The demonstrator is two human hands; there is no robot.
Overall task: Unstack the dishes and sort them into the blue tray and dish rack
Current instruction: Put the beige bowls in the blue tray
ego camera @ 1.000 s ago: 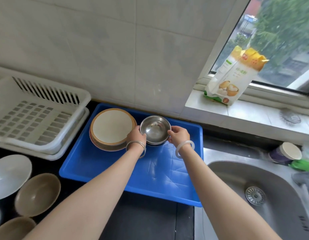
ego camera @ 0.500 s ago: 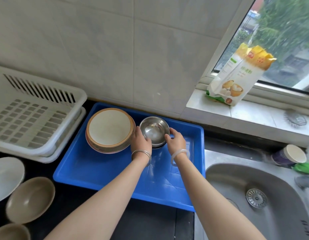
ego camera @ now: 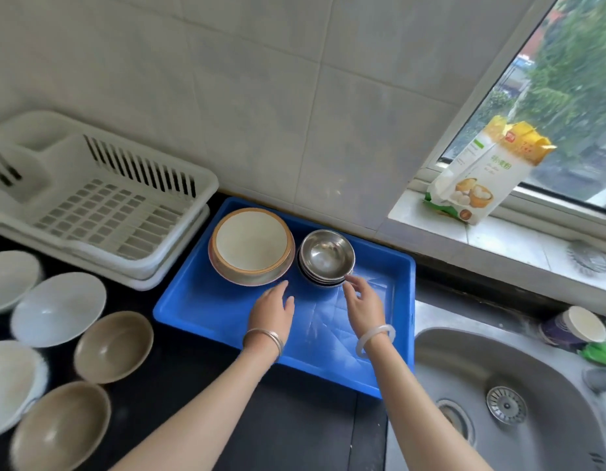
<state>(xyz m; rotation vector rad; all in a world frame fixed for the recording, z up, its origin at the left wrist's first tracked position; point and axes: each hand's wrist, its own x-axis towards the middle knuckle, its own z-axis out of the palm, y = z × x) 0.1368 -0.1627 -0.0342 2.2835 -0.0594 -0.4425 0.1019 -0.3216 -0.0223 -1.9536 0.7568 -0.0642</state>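
Observation:
A stack of steel bowls (ego camera: 327, 257) stands at the back of the blue tray (ego camera: 206, 304), beside a stack of cream plates with brown rims (ego camera: 251, 245). My left hand (ego camera: 272, 309) hovers over the tray just in front of the plates, fingers apart and holding nothing. My right hand (ego camera: 362, 302) is also open, its fingertips close to the near rim of the steel bowls. The white dish rack (ego camera: 101, 212) sits left of the tray with nothing in it. Loose white bowls (ego camera: 58, 309) and brown bowls (ego camera: 113, 346) lie on the dark counter at the left.
A steel sink (ego camera: 498, 399) lies right of the tray. A flour bag (ego camera: 481, 175) leans on the window sill. A cup (ego camera: 573, 329) and a green item stand behind the sink. The tiled wall rises directly behind tray and rack.
Both hands have let go of the steel bowl stack and drawn back toward me. The view has shifted, showing more bowls on the left counter.

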